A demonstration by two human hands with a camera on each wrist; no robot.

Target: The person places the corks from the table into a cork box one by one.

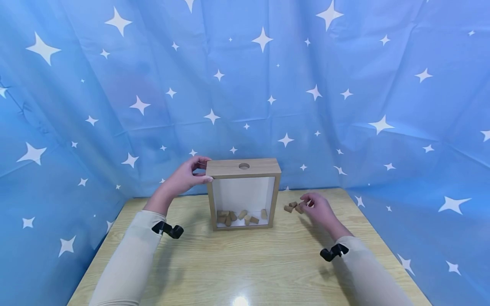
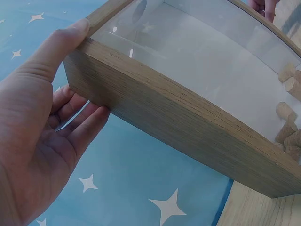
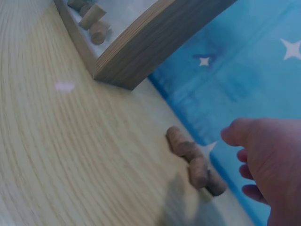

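Observation:
A wooden shadow box [image 1: 226, 168] stands upright on the table, with a clear front and a round hole in its top. Several corks [image 1: 247, 219] lie inside along its bottom. My left hand [image 1: 183, 176] grips the box's upper left corner; the left wrist view shows the thumb on the front edge and the fingers at the back. To the right of the box, a small cluster of loose corks [image 3: 199, 172] lies on the table. Just over these corks hovers my right hand [image 1: 319, 209], its fingers loosely bent, and no cork shows between them in the right wrist view.
The light wood table [image 1: 241, 263] ends at a blue curtain [image 1: 245, 85] with white stars, which hangs close behind the box and along both sides. Each forearm wears a black camera mount [image 1: 167, 230] over a pale sleeve.

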